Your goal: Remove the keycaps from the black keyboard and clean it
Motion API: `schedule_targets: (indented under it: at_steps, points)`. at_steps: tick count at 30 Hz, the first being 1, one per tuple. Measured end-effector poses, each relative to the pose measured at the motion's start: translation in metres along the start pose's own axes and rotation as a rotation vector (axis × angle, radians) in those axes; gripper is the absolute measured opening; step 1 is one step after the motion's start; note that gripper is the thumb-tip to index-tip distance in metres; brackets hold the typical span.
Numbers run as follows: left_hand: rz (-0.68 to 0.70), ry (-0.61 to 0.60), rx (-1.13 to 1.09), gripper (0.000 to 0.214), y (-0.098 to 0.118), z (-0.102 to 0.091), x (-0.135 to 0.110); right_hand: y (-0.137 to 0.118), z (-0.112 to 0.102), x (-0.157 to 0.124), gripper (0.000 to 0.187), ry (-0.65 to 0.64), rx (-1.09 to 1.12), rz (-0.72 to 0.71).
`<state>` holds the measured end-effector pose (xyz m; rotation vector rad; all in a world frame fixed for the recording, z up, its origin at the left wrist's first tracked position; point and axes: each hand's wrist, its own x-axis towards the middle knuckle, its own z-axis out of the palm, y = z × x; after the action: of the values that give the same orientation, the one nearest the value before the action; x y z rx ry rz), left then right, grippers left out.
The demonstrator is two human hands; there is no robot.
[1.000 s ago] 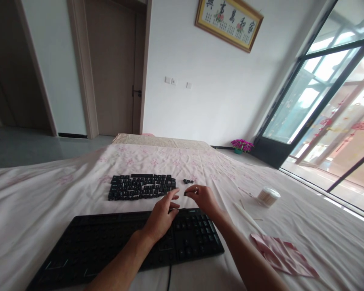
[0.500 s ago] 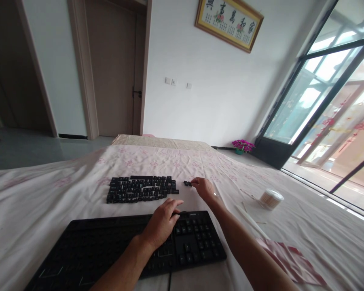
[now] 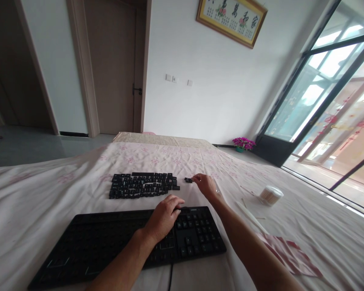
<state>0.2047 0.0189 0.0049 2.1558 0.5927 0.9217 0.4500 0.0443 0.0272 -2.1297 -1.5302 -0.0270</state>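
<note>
Black plastic makes up the keyboard (image 3: 109,230), which lies flat and slightly askew on a pale flowered sheet (image 3: 87,178), its long side towards the person, probably so that both arms can reach over it. Its cable (image 3: 170,277) leaves from the near edge. Caps sit on the number pad (image 3: 202,232) at the right end, while the dark left part seems to lack them, though shadow hides the detail.

Just beyond the far edge, a block of keycaps (image 3: 142,186) lies in close rows, likely laid out this way to keep their order. To its right, a small cluster of keycaps (image 3: 188,180) sits apart, perhaps because these have no place in the rows.

The right hand (image 3: 203,186) reaches past the keyboard to that cluster, thumb and fingertips drawn together at its right end; I cannot tell whether a cap is pinched between them. The left hand (image 3: 166,212) rests over the keyboard's far edge, fingers bent and near each other, perhaps as a steady support. Whether it holds anything is hidden.

Off to the right, a clear tub of cotton swabs (image 3: 272,195) and a crumpled pink cloth (image 3: 294,254) lie beyond the right forearm, seemingly within reach of that side yet clear of the 2 groups of caps.
</note>
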Motion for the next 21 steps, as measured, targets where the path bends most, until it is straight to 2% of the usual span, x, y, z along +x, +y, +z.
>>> schedule_targets:
  at_steps: [2, 5, 8, 10, 14, 21]
  points:
    - [0.007, -0.001, 0.013, 0.034, -0.001, 0.0, 0.0, -0.01, -0.01, -0.011, 0.041, 0.053, 0.147, -0.013]
    - [0.015, -0.011, 0.023, 0.031, -0.001, 0.0, 0.0, -0.03, -0.027, -0.038, 0.044, 0.137, 0.585, -0.052]
    - [0.022, -0.023, 0.048, 0.028, 0.001, -0.001, -0.001, -0.051, -0.04, -0.07, 0.043, 0.103, 0.994, 0.014]
    - [0.026, -0.042, 0.076, 0.026, 0.004, -0.002, -0.001, -0.062, -0.044, -0.089, 0.041, 0.072, 1.157, 0.062]
    - [0.055, -0.102, 0.121, 0.025, 0.01, -0.001, -0.002, -0.077, -0.042, -0.111, 0.039, 0.07, 1.287, 0.098]
    - [0.041, -0.139, 0.169, 0.026, 0.011, 0.002, -0.004, -0.088, -0.031, -0.119, 0.039, 0.071, 1.303, 0.087]
